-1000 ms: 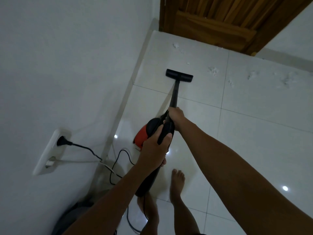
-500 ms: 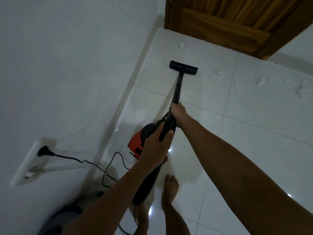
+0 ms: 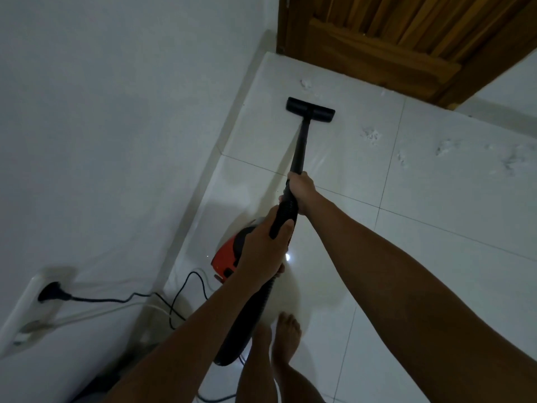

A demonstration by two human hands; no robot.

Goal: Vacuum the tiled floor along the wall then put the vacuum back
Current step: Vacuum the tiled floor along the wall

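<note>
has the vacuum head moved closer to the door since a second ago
Yes. The vacuum head has slid forward along the wall, away from the tile seam and nearer the white clump by the wooden door.

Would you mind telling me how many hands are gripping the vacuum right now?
2. The right hand grips the wand farther forward; the left hand holds the ribbed hose handle nearer the person.
</note>
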